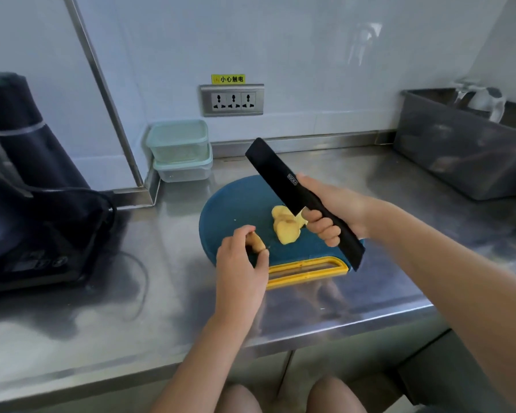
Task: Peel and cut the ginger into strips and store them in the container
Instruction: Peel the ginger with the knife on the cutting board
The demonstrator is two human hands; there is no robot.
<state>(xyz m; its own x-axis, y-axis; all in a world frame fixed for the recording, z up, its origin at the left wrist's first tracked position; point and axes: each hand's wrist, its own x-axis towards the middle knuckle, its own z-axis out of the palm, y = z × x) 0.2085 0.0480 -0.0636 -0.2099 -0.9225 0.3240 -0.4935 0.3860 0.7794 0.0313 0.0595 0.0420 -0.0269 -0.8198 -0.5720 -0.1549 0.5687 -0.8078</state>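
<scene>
Now, knife [282,178] aloft, ginger piece [256,242] pinched

You stand at a stainless-steel worktop [355,180] running along a white tiled wall [310,49]. On that wall you have a three-outlet socket panel [232,100] with a yellow warning label [228,79] just above it, and a slanting metal strip [102,84] to the left. A dark appliance [27,180] sits at your left, its cable [109,204] looping over the steel; a grey bin [459,156] stands at your right, and soft light gleams off the worktop
</scene>
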